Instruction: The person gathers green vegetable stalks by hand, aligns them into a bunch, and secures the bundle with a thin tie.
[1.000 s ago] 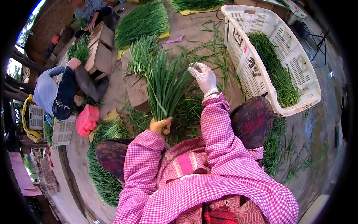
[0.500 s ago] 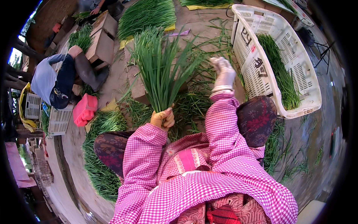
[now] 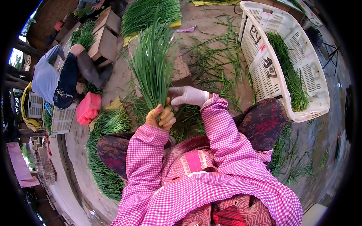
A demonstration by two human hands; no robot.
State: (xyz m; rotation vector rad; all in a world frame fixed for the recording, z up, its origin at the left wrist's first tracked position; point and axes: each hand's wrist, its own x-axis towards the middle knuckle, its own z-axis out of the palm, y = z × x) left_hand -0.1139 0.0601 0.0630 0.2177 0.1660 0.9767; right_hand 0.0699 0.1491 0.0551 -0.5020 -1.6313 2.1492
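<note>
My left hand (image 3: 161, 117), in a yellowish glove, is closed round the lower stems of a bunch of green chives (image 3: 152, 69). The leaves stand up and fan out away from me. Close to the bunch's right side is my right hand (image 3: 190, 96) in a whitish glove. Its fingers stretch toward the stems just above my left hand, with the thumb apart. The fingertips meet the edge of the bunch; whether they press on it I cannot tell. Loose chives (image 3: 222, 56) lie scattered on the ground beyond.
A white plastic crate (image 3: 260, 56) holding chives stands to my right. Chive heaps lie at my left (image 3: 107, 162) and at the far side (image 3: 151, 17). A pink basin (image 3: 88, 109) sits at left, near a seated person (image 3: 47, 77). A low block (image 3: 181, 73) stands behind the bunch.
My right hand has swung left from near the crate to the held bunch. The bunch now looks narrower and more upright, its right-hand leaves drawn in. My left hand keeps its hold.
</note>
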